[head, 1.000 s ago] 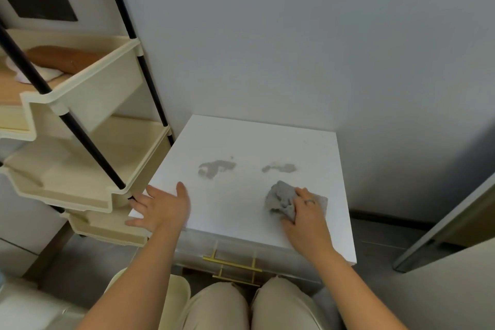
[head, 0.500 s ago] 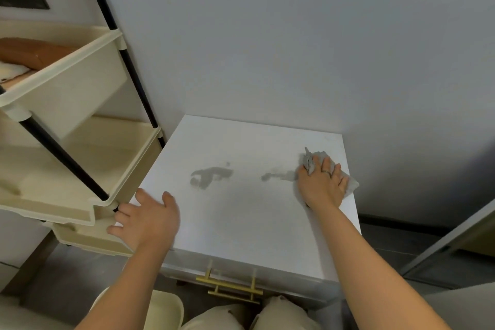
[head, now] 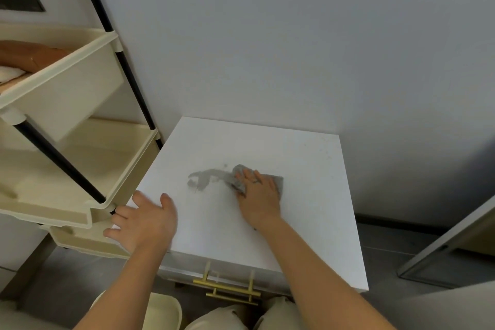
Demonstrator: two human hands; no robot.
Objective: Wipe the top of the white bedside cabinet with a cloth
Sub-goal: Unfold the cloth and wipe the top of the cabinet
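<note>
The white bedside cabinet (head: 316, 217) stands against the wall, its square top facing me. A grey smear (head: 203, 178) lies left of centre on the top. My right hand (head: 258, 197) presses a crumpled grey cloth (head: 238, 179) flat onto the top, right at the smear's right end. My left hand (head: 144, 222) rests palm down on the cabinet's front left corner, fingers spread, holding nothing.
A cream tiered rack (head: 67, 169) with black poles stands close against the cabinet's left side. The wall (head: 294, 48) rises right behind the cabinet. A gold drawer handle (head: 227, 289) sits below the front edge, above my knees. A grey frame (head: 450, 249) leans at the right.
My right hand slid the cloth from the right edge leftward to the middle; the right smear is gone. The left hand stayed on the front left corner.
</note>
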